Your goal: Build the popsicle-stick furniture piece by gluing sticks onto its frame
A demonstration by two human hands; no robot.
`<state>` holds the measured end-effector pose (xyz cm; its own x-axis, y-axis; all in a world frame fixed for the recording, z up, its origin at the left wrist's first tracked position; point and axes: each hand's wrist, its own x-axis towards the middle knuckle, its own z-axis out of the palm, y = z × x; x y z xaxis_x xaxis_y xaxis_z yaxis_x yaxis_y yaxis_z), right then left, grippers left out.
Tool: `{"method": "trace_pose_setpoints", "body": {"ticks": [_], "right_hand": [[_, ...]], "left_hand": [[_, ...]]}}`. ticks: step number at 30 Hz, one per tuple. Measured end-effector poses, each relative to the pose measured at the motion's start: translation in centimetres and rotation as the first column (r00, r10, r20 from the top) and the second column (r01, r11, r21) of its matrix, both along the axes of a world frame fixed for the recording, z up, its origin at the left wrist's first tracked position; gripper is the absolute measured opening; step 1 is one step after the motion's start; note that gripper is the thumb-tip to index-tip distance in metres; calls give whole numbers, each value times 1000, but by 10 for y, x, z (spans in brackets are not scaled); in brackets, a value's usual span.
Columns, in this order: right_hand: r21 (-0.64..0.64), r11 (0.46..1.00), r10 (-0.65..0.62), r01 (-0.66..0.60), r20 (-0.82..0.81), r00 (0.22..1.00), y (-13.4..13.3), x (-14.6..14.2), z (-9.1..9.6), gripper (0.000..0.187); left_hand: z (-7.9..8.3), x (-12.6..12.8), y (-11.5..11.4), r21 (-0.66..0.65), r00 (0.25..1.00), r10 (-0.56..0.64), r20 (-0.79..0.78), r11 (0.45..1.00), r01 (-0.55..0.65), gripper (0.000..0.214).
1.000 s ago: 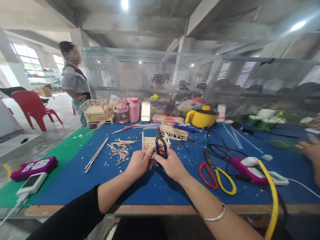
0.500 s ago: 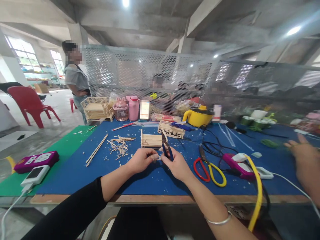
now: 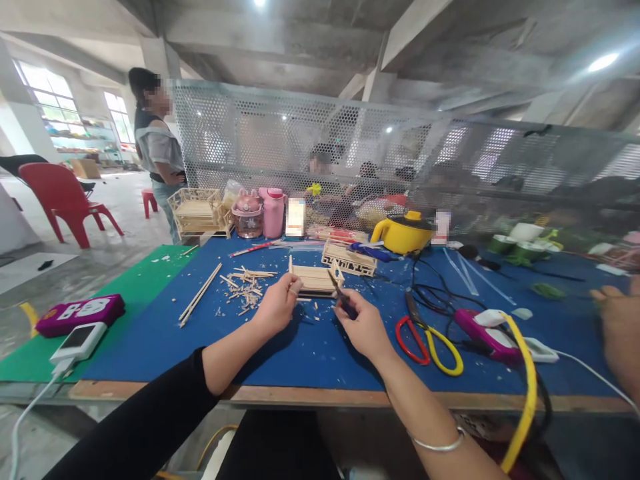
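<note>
My left hand [image 3: 276, 307] is closed in a pinch on a short wooden stick, right beside the small wooden-stick frame [image 3: 314, 278] lying on the blue mat [image 3: 310, 347]. My right hand [image 3: 364, 327] grips blue-handled pliers [image 3: 342, 297], whose jaws point up and left toward the frame's right end. A pile of cut stick scraps [image 3: 244, 291] lies just left of my left hand. A second wooden-stick frame [image 3: 349, 259] sits behind the first.
Red-and-yellow scissors [image 3: 428, 339], a purple glue gun [image 3: 490, 335] with yellow cable and black cords lie to the right. Long sticks [image 3: 200, 301], a purple case [image 3: 80, 314], a phone [image 3: 75, 340] left. Another person's hand [image 3: 620, 327] at far right. Yellow pot [image 3: 404, 233], pink bottles behind.
My hands have moved apart and lowered. The pliers have tipped from upright to slanting toward the frame. My left hand has shifted up to the frame's left end.
</note>
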<state>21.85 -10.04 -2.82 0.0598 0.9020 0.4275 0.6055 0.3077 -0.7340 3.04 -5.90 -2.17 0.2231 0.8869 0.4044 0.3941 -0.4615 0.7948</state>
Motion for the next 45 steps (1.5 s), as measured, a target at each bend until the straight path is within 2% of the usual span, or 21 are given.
{"method": "trace_pose_setpoints", "body": {"ticks": [3,5,7,10,12,14,19,26,29,32,35,37,45], "right_hand": [[-54,998,21,-11,205,978,-3,5,-2,32],[-71,997,24,-6,254,967,-4,4,-3,33],[-46,999,-4,14,221,975,-5,1,-3,30],[47,993,-111,108,53,992,-6,-5,-1,22],[99,986,-128,133,-49,991,-8,-10,1,21],[116,991,-61,71,-94,994,-9,-16,3,21],[67,990,129,-123,-86,988,-11,-24,5,13],[20,975,223,-222,-73,972,-15,-24,7,15],[37,983,181,-178,-108,978,-15,-22,7,13],[58,996,81,-68,-243,967,-11,-17,5,17],[32,999,-22,39,-399,917,-6,-11,2,24],[6,998,-60,70,-440,896,-4,-9,1,28],[29,999,-25,39,-382,924,-2,-10,-4,29]], "left_hand": [[0,-7,7,1,999,45,-14,999,-45,29],[-1,-8,10,-11,998,41,-40,999,-42,29],[-3,-7,10,-11,998,29,-62,999,-30,29],[-5,-3,7,-3,998,-5,-65,1000,5,29],[-6,2,3,-5,998,-31,-57,1000,31,28],[-6,8,-1,12,996,-68,-53,998,68,27],[-8,19,-7,42,977,-205,-64,977,208,30],[-10,21,-6,48,992,-127,-3,991,127,32],[-8,16,-2,-29,988,-75,132,996,80,38],[-2,4,2,-92,972,-8,234,995,30,44],[3,-4,3,-3,974,-17,225,1000,18,42],[4,-5,2,60,976,-47,212,998,35,36],[-2,1,-2,94,984,-80,160,993,65,22]]}}
